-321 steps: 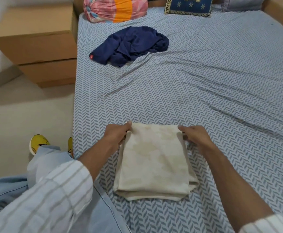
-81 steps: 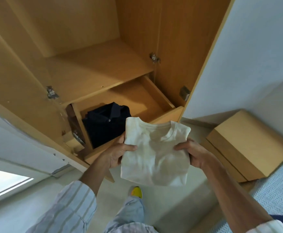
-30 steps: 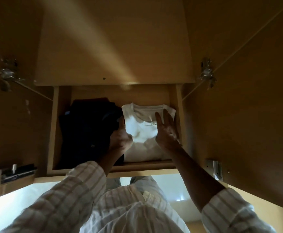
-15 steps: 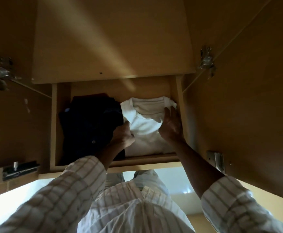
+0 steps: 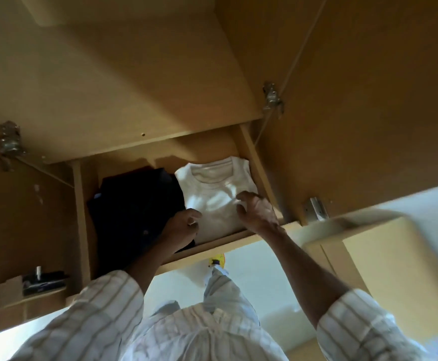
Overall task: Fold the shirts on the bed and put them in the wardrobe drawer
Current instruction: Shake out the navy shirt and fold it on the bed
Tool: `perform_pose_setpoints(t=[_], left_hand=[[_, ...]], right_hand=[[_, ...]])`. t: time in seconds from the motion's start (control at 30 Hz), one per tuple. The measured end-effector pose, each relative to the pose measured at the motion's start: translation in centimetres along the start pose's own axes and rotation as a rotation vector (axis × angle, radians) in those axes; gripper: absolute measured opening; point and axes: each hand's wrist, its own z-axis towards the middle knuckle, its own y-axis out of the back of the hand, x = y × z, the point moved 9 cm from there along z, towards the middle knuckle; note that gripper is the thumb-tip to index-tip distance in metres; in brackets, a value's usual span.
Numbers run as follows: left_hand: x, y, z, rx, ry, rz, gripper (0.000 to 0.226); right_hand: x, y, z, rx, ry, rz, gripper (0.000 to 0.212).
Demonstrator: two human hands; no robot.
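White shirt [image 5: 214, 196] in drawer [image 5: 238, 239], beneath both loose, empty grips

Pale floor [image 5: 259, 290], tan wooden cabinet [image 5: 395, 269] at right.

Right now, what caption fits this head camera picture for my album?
Both hands hover over a folded white T-shirt beside a dark shirt in the wardrobe drawer.

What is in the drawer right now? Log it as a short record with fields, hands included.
drawer: open, holds two folded shirts side by side
white shirt: right side, collar toward the back
dark shirt: left side, folded
left hand: fingers curled, over the seam between the shirts, gripping nothing visible
right hand: fingers spread and curled, above the white shirt's near right corner
contact: cannot tell whether either hand touches cloth
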Motion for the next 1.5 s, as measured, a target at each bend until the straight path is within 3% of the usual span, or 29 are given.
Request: perform_pose_setpoints(t=[0.27, 0.5, 0.8, 1.1, 1.3, 1.5], left_hand=[[-0.1, 0.5, -7.3, -0.078, -0.224, 0.007, 0.025], [-1.8, -1.2, -16.6, -0.039, -0.425, 0.048, 0.026], [-1.4, -14.7, -25.7, 0.328, -0.525, 0.278, 0.022], [5.3, -32.9, -39.4, 0.697, -0.618, 0.545, 0.027], [13.9, -42.8, -45.1, 0.954, -0.644, 0.750, 0.025], [23.6, -51.9, -43.8, 1.140, -0.626, 0.889, 0.038]], right_hand=[[0.3, 0.5, -15.8, -0.334, -0.132, 0.096, 0.030], [-3.4, -3.4, -29.9, -0.362, -0.374, 0.164, 0.033], [-12.7, -13.7, -53.1, -0.377, -0.874, 0.388, 0.030], [-16.5, -33.7, -78.2, -0.498, -1.325, 0.752, 0.033], [-17.8, -45.5, -85.3, -0.436, -1.511, 0.844, 0.043], [-22.3, -55.6, -83.9, -0.312, -1.537, 0.863, 0.056]])
